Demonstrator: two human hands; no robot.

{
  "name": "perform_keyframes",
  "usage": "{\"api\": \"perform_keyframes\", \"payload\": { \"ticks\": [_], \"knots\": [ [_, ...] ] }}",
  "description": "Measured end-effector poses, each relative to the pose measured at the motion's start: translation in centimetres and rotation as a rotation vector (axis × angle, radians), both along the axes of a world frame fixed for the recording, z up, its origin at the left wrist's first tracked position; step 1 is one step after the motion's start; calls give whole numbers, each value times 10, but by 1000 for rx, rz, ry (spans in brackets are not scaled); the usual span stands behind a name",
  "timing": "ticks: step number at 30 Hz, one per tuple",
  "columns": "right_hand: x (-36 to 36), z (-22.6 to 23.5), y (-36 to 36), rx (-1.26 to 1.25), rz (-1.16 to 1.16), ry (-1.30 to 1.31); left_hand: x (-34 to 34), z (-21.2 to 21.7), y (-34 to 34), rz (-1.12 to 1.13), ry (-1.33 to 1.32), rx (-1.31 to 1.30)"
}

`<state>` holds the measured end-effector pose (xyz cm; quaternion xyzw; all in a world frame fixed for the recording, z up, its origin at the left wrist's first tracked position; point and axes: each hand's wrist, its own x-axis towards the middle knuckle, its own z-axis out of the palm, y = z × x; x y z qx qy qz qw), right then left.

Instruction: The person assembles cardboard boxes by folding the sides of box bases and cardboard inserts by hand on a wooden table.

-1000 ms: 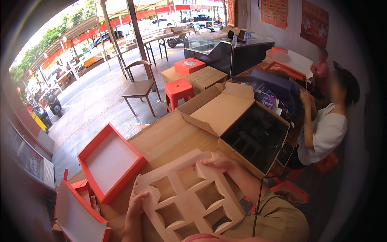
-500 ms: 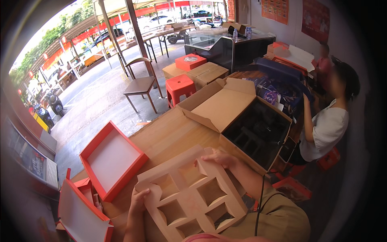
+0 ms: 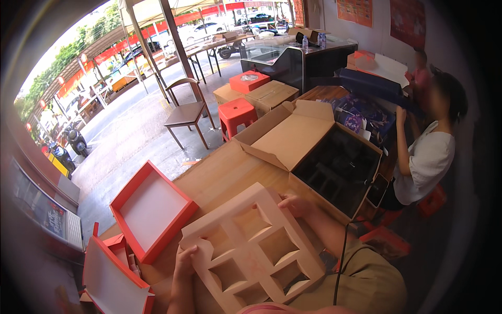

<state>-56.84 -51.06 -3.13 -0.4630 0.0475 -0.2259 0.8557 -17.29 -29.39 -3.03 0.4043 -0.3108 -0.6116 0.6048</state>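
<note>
A pale peach cardboard insert (image 3: 250, 252) with several square openings is held tilted above the wooden table, close to my body. My left hand (image 3: 185, 259) grips its left edge, thumb on the top face. At its upper right edge my right hand (image 3: 296, 205) has its fingers wrapped round the border. Left of the insert lies a shallow red box (image 3: 170, 231) with a white inside. Nearer, at the lower left, a second red box (image 3: 117, 280) stands with its white-lined panel raised.
On the table's right, an open brown carton (image 3: 285, 141) has a black inside; a black cable (image 3: 341, 261) hangs in front of it. Beyond, a person (image 3: 431, 152) handles a dark blue box (image 3: 371, 86). A red stool (image 3: 236, 116) and a chair (image 3: 185, 115) stand past the far edge.
The insert is tilted up a little more, with both hands still on it. The person on the right has raised the dark blue box's lid. My view has shifted slightly.
</note>
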Motion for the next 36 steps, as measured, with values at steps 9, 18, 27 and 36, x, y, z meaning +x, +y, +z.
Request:
{"api": "perform_keyframes", "payload": {
  "ticks": [9,18,27,36],
  "knots": [
    [9,27,12,-116,-131,311,-10,7,1,5,-7,-33],
    [4,30,5,-171,-111,353,-11,5,-1,3,19,-48],
    [4,27,7,-188,-117,306,-10,6,-2,1,-1,-51],
    [4,21,12,45,-173,382,-3,-1,-1,3,5,-31]
  ]
}}
